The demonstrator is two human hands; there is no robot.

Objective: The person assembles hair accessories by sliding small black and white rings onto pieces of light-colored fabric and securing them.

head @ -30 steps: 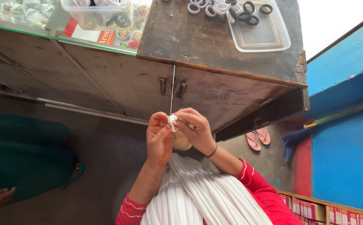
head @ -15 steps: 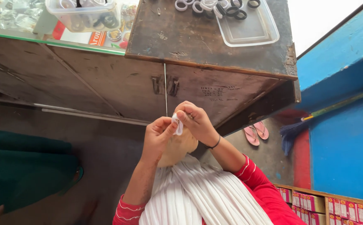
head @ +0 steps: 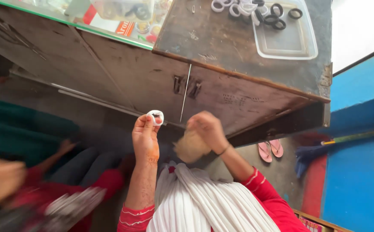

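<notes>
Ring (head: 155,116), small and white, now sits alone at the tips of the left hand (head: 145,139), whose fingers pinch it. The right hand (head: 207,129) has drawn apart, fingers curled around a tan bundle (head: 190,147), so the shared grip has ended.

Pink sandals (head: 270,150) beside blue wall (head: 358,180)

A white ring (head: 155,116) shows at centre frame, a tan fibrous wad (head: 190,147) beside it. Bottom centre: red sleeves (head: 264,195) with thin white stripes, under a white pleated cloth (head: 204,204). The bench (head: 221,47) is scuffed dark brown. Its clear tray (head: 287,43), upper right, holds white and black rings. Pink sandals (head: 269,150) (right of centre) sit near a blue wall (head: 358,180).
</notes>
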